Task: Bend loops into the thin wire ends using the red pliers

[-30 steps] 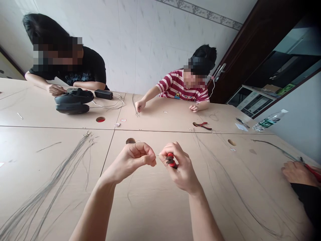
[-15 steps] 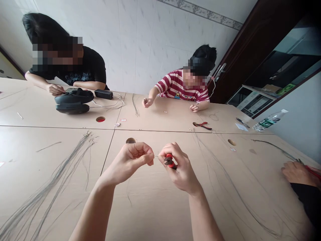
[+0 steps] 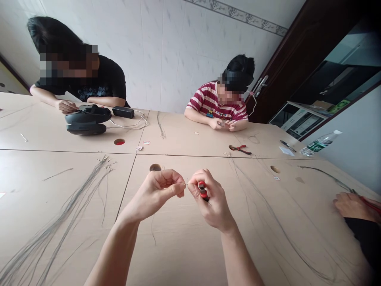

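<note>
Over the middle of the table, my left hand (image 3: 159,194) is closed in a pinch on the end of a thin cord (image 3: 153,230), whose tail hangs below the palm. My right hand (image 3: 210,198) is wrapped around red-handled pliers (image 3: 203,190), held in the palm with the tool pointing toward me. Its thumb and forefinger also pinch together near the left fingertips. Between the two hands shows a tiny light-coloured piece (image 3: 186,184), too small to name. The fingertips nearly touch.
Bundled thin cords (image 3: 86,180) with small metal ends lie at left, more cords (image 3: 262,198) at right. Another pair of pliers (image 3: 239,149), a black device (image 3: 86,121) and a water bottle (image 3: 321,143) are farther off. Two people sit opposite; a co-worker's hand (image 3: 354,204) is at right.
My hands have come closer together, the left moving slightly right. The pliers have turned a little in my right hand. The person in stripes has drawn an outstretched hand back to the other.
</note>
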The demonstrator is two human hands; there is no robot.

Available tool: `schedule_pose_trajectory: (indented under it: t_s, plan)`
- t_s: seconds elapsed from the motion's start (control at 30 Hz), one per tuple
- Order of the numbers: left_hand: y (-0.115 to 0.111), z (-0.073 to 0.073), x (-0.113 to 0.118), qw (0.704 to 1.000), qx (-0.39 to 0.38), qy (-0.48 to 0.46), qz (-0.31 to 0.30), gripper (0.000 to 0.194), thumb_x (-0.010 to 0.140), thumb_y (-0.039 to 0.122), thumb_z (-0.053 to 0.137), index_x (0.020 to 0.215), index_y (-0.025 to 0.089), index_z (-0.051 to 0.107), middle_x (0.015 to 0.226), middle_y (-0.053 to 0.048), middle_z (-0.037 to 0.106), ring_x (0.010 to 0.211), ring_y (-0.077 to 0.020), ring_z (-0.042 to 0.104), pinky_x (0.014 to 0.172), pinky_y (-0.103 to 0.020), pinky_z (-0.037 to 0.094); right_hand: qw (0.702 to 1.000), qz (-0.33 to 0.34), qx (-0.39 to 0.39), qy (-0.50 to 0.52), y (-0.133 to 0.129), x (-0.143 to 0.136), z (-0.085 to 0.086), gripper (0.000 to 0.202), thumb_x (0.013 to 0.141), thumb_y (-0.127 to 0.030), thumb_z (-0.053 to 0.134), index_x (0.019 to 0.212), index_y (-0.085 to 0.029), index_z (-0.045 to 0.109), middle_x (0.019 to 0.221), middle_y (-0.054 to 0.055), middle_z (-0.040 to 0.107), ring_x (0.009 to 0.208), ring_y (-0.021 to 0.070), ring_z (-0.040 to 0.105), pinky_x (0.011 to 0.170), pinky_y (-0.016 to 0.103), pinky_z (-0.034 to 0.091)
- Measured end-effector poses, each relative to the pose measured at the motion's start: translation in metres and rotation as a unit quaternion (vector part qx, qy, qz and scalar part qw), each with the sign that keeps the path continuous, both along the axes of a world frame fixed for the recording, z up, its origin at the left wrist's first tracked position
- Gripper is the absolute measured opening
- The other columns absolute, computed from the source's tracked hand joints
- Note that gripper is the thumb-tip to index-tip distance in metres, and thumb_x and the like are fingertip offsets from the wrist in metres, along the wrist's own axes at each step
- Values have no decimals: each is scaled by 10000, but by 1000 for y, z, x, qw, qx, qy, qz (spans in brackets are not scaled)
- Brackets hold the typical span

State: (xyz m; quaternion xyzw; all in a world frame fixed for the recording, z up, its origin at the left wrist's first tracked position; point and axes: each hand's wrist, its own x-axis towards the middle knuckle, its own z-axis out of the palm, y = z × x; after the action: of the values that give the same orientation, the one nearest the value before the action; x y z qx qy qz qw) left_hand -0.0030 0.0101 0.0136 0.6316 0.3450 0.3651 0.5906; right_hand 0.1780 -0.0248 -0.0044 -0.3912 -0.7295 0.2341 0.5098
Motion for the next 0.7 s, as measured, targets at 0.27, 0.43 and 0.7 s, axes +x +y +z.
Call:
schedule_pose_trajectory:
  t_s: [0.27,0.43,0.7]
  plan:
    - [-2,1,2,998,47,-2,38,126,850,219,599,746,165,644,718,-6,625,712,-131,575,694,-271,454,1000,9,-25,6,0,0,-1,236,853,-5,487,875,-240,494,837,9,535,787,163,491,630,289,364]
    - [-5,4,4,996,62,-4,56,106,851,188,586,756,175,630,719,5,621,718,-124,587,704,-260,468,1000,-4,-23,0,0,2,-1,258,836,12,486,874,-243,498,827,1,521,774,157,480,637,286,367]
    - [-2,0,0,998,53,23,34,135,888,229,583,789,167,650,753,-13,642,763,-143,612,727,-274,480,1000,-18,-9,-3,0,0,1,206,861,-33,491,854,-240,500,805,6,528,754,162,488,619,286,378]
